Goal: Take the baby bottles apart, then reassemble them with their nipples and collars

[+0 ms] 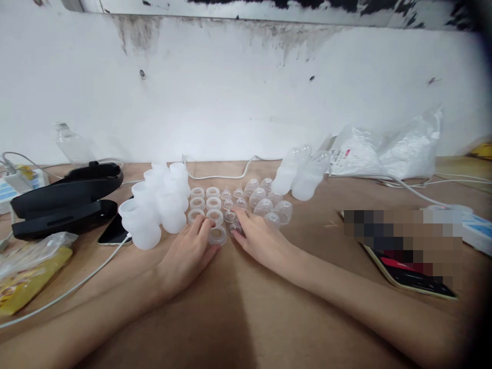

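Note:
My left hand (194, 241) is at the near end of the rows of white screw rings (197, 203), its thumb and finger pinched at the edge of the nearest ring (218, 236). Just right of it, my right hand (255, 236) has thumb and forefinger around a clear bottle teat (234, 228) in the front row. More clear teats (241, 203) stand behind in two columns. Dome-shaped clear caps (263, 207) are lined up beyond my right hand. Several frosted white bottles (141, 228) stand open-topped left of the rings.
Capped bottles (304, 189) stand at the back right, near a plastic bag (407, 148) by the wall. On the right lies a phone (418, 277). A black case (65, 200), another phone (114, 231), a yellow bag (34, 277) and a white cable (96, 269) are on the left.

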The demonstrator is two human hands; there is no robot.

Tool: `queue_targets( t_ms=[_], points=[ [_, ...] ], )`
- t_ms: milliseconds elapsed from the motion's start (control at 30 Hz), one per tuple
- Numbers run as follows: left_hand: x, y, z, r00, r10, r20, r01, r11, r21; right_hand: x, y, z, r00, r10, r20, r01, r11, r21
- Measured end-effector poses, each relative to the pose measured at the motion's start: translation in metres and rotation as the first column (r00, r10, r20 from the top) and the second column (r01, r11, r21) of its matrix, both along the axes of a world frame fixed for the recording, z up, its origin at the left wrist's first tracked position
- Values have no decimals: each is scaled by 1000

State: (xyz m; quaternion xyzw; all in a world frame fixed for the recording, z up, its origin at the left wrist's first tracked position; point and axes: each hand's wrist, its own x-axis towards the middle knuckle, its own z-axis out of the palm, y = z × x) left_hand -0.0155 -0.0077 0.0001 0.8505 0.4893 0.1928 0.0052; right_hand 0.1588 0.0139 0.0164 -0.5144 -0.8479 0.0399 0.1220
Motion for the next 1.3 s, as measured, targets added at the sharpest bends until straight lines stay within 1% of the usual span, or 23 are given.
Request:
queue_targets(
  t_ms=[167,233,267,333,400,467,500,533,567,600,700,767,833,900,967,1033,1133,1233,1300],
  points=[
    [0,1,-1,1000,-4,27,4,1000,18,-1,-2,-6,1000,11,-5,-11,1000,-6],
    [1,1,-2,1000,-6,20,5,1000,20,-1,-2,-2,1000,22,-13,-21,1000,22],
    [1,1,-2,1000,-4,12,3,1000,24,0,-1,3,1000,21,-20,-19,998,57],
    [0,0,-3,1000,6,-14,-5,999,40,7,3,20,999,-18,-40,24,986,164],
    [-1,0,-4,999,13,-45,-10,998,69,21,11,45,991,-116,-63,129,952,277],
    [-1,1,-4,997,16,-74,-8,994,112,43,22,69,969,-226,-100,247,886,393],
    [-1,1,-4,996,15,-84,-3,991,137,55,28,80,948,-295,-121,317,834,451],
    [-1,1,-4,996,14,-91,0,987,162,67,35,88,924,-359,-131,375,789,488],
    [0,1,-3,996,15,-92,2,983,185,78,42,93,907,-401,-130,409,762,502],
    [0,0,-3,996,12,-86,6,978,208,87,49,96,903,-413,-114,412,762,500],
    [1,-3,0,999,0,-50,13,968,252,102,71,93,919,-395,-10,353,810,469],
    [1,-6,1,999,-22,-29,29,961,275,101,82,87,918,-388,80,317,841,438],
    [1,-8,2,999,-49,-8,49,950,307,97,90,83,904,-396,160,308,864,397],
    [0,-10,4,997,-81,18,69,933,354,93,95,80,885,-423,197,332,867,371],
    [0,-12,5,993,-108,49,80,915,395,92,97,80,865,-460,199,366,851,376],
    [0,-13,6,989,-130,68,91,908,410,95,98,81,847,-497,192,399,830,389],
    [0,-14,6,984,-159,78,115,908,402,104,104,86,830,-513,218,418,831,367],
    [1,-14,6,980,-180,90,130,907,400,110,112,91,815,-496,299,416,860,295],
    [1,-14,5,977,-192,96,139,905,402,110,116,96,802,-487,347,448,874,191]
  ],
)
